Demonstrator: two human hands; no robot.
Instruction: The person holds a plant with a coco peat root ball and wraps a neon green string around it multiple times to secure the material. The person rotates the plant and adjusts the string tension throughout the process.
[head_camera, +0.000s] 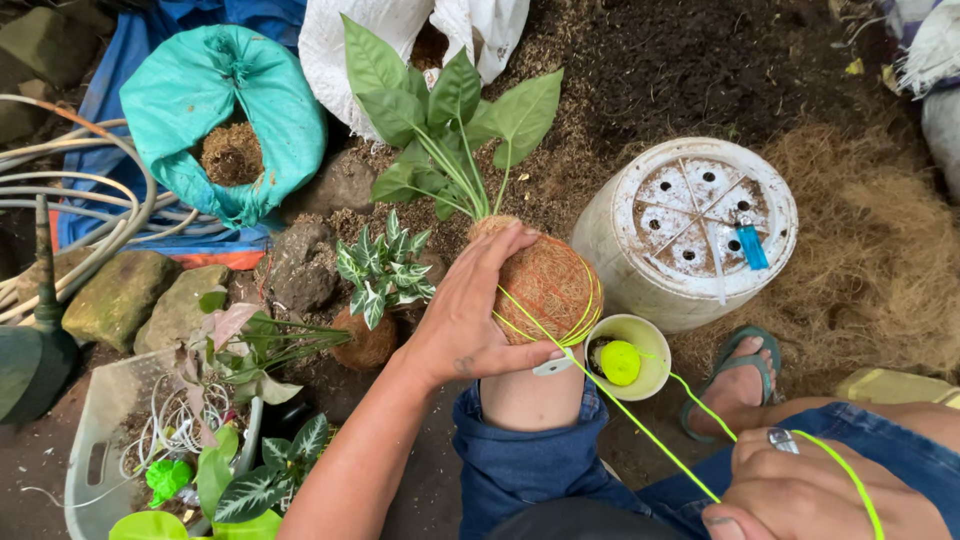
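My left hand (470, 310) grips a ball of brown coconut fibre (548, 285) that rests on my knee, with a green leafy plant (450, 125) growing out of its top. Neon yellow-green string (640, 430) is wrapped around the ball and runs taut down to my right hand (810, 490), which is closed on it at the bottom right and wears a ring. A spool of the same string (620, 362) sits in a small pale green cup (652, 345) beside my knee.
An upturned white pot (690, 235) with a blue lighter (752, 245) on it stands to the right. A finished small fibre-ball plant (375, 300) sits left. Teal sack (225, 120), white sack (330, 50), loose fibre (870, 240), stones (120, 295), hoses (80, 190), a tray of plants (110, 440).
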